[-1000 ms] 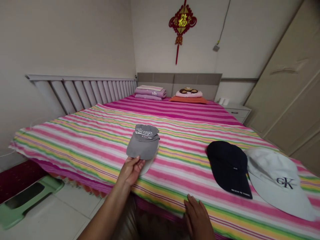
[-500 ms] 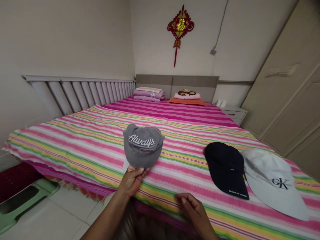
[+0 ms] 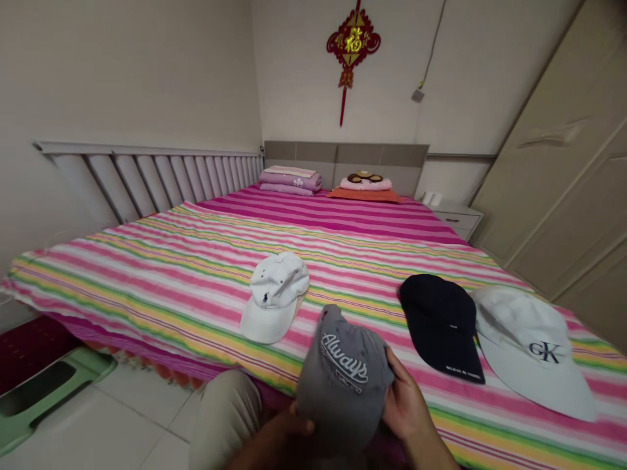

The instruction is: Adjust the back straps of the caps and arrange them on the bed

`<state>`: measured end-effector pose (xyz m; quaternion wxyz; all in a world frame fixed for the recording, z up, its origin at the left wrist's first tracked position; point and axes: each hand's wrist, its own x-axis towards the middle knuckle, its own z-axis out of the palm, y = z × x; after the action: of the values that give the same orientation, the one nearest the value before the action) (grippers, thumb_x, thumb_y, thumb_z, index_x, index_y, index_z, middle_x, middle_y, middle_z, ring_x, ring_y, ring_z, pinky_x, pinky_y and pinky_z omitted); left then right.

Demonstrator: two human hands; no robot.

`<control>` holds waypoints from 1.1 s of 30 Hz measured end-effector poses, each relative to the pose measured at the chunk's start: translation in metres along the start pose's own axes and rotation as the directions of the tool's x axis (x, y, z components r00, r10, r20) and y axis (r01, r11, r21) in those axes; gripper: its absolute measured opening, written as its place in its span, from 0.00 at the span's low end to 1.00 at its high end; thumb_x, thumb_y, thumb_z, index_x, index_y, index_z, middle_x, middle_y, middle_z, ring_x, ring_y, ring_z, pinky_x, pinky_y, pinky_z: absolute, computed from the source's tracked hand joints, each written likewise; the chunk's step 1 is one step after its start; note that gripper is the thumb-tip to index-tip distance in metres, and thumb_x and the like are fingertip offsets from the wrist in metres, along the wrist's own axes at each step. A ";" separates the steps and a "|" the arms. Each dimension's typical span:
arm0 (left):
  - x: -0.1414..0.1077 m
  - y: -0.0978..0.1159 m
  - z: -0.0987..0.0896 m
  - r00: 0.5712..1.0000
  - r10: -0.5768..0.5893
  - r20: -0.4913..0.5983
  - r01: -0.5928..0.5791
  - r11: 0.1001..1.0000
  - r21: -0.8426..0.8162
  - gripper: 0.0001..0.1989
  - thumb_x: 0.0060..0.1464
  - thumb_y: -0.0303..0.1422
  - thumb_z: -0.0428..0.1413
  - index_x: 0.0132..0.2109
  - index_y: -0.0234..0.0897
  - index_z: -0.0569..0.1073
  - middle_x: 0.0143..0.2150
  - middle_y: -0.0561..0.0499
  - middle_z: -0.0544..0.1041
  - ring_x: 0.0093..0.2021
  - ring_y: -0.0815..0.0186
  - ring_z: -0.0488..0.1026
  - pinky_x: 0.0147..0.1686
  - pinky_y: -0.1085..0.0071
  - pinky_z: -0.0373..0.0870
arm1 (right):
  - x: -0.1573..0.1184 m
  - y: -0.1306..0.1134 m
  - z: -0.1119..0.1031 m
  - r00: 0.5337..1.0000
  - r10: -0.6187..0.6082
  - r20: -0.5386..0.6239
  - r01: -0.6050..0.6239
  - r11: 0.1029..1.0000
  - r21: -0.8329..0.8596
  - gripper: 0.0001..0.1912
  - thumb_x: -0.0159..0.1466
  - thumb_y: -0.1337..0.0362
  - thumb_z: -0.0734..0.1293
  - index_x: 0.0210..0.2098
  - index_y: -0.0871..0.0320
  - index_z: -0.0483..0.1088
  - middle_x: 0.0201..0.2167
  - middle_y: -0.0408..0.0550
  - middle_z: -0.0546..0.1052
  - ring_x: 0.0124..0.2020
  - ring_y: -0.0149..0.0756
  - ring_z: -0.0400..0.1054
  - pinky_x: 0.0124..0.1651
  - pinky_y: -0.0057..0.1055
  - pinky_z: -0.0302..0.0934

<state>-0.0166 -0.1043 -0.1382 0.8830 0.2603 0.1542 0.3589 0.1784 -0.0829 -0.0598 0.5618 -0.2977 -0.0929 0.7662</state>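
A grey baseball cap point(image 3: 340, 385) with white "Always" lettering is held above the bed's front edge, its front toward me. My left hand point(image 3: 289, 431) grips the brim low on the left, thumb on top. On the right, my right hand point(image 3: 404, 398) holds the side of the crown, its fingers partly behind the cap. Just beyond lies a white baseball cap point(image 3: 277, 294) with a small dark emblem, brim toward me. Farther right a black baseball cap point(image 3: 441, 326) lies against a larger white "GK" cap point(image 3: 539, 352).
The striped bedspread point(image 3: 147, 274) covers the bed. Folded purple bedding point(image 3: 291, 181) and a pink and orange pile point(image 3: 365, 188) sit by the headboard point(image 3: 313, 156). A green stool point(image 3: 59, 391) stands on the floor at left; my knee point(image 3: 230, 405) is at the bed edge.
The grey cap has moved right and toward me, uncovering the white cap behind it. My right hand, earlier free above the bed, now holds the grey cap too.
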 end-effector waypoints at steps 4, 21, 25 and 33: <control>0.004 0.022 -0.010 0.999 0.041 0.007 -0.041 0.999 -0.014 0.14 0.46 0.37 0.53 0.41 0.40 0.74 0.44 0.47 0.75 0.50 0.52 0.67 0.50 0.57 0.59 | -0.005 0.000 -0.014 0.999 0.004 -0.050 -0.004 1.000 0.004 0.12 0.46 0.59 0.72 0.30 0.56 0.75 0.33 0.48 0.79 0.45 0.47 0.68 0.52 0.45 0.56; 0.047 0.081 0.057 0.999 0.046 -0.019 -0.046 0.999 -0.018 0.22 0.40 0.38 0.59 0.44 0.33 0.72 0.37 0.44 0.77 0.43 0.54 0.72 0.45 0.60 0.63 | -0.045 -0.001 -0.036 0.996 -0.026 0.084 0.048 0.962 -0.270 0.24 0.49 0.45 0.66 0.34 0.57 0.75 0.36 0.55 0.77 0.45 0.50 0.67 0.51 0.47 0.53; 0.044 0.076 0.066 0.996 0.088 0.011 -0.088 0.995 0.052 0.22 0.31 0.25 0.60 0.40 0.32 0.73 0.32 0.47 0.78 0.38 0.56 0.74 0.41 0.64 0.65 | -0.044 -0.003 -0.036 0.998 -0.050 0.038 0.057 0.976 -0.209 0.24 0.50 0.43 0.63 0.33 0.56 0.75 0.31 0.54 0.78 0.42 0.49 0.69 0.50 0.49 0.54; 0.040 0.078 0.086 0.981 0.047 -0.190 -0.013 0.985 0.173 0.10 0.42 0.35 0.58 0.29 0.30 0.75 0.24 0.49 0.75 0.25 0.69 0.70 0.28 0.74 0.63 | -0.057 -0.010 -0.029 0.984 -0.174 0.030 0.176 0.966 -0.187 0.21 0.40 0.54 0.73 0.34 0.52 0.73 0.32 0.51 0.78 0.38 0.48 0.70 0.46 0.44 0.58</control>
<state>0.0075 -0.0588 -0.0266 0.8327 0.3015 0.2655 0.3811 0.2136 -0.1369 -0.0588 0.5958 -0.3353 -0.1947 0.7034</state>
